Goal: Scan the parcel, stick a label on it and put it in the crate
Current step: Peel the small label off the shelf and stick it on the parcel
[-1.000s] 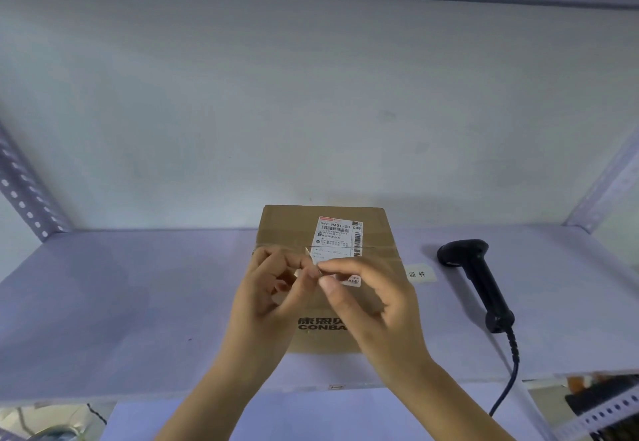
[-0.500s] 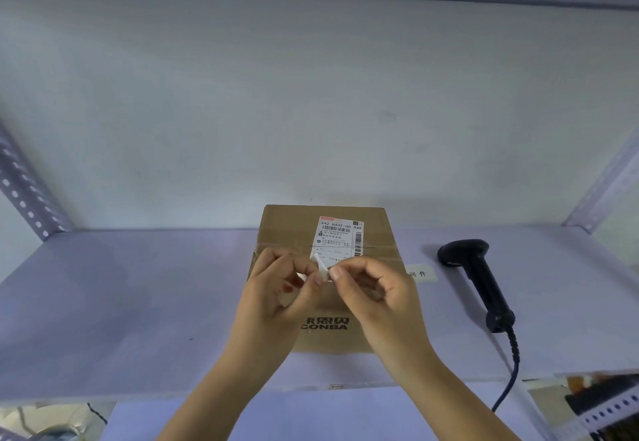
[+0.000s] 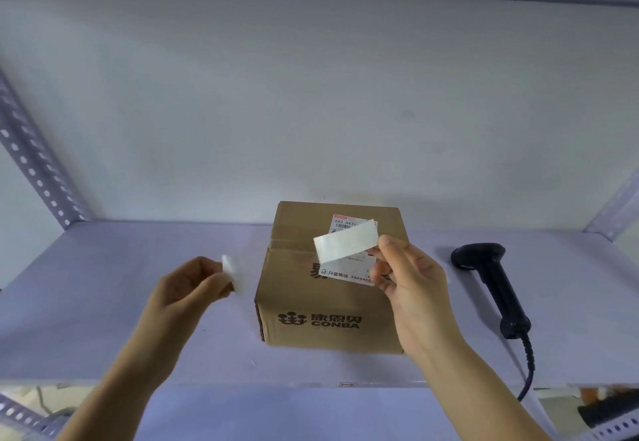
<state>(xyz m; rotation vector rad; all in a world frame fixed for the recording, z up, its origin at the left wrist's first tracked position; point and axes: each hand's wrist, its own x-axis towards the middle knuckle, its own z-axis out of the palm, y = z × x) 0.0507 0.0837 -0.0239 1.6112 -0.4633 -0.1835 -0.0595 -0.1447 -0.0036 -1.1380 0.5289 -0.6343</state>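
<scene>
A brown cardboard parcel (image 3: pixel 321 288) printed CONBA stands on the shelf, with a white shipping label (image 3: pixel 349 276) stuck on its top. My right hand (image 3: pixel 411 288) pinches a white label (image 3: pixel 345 241) by its right end and holds it in the air above the parcel's top, blank side toward me. Left of the parcel, my left hand (image 3: pixel 188 288) holds a blurred white backing paper (image 3: pixel 232 273) between its fingertips, apart from the box. A black handheld scanner (image 3: pixel 491 285) lies on the shelf to the right. No crate is in view.
The pale shelf board (image 3: pixel 103 302) runs across the view, with a wall close behind. Perforated metal uprights (image 3: pixel 31 160) stand at both sides. The scanner's cable (image 3: pixel 527 368) drops over the front edge at the right.
My hands, together over the parcel before, have parted: the right one lifted the label up and right, the left one carried the backing paper off to the left.
</scene>
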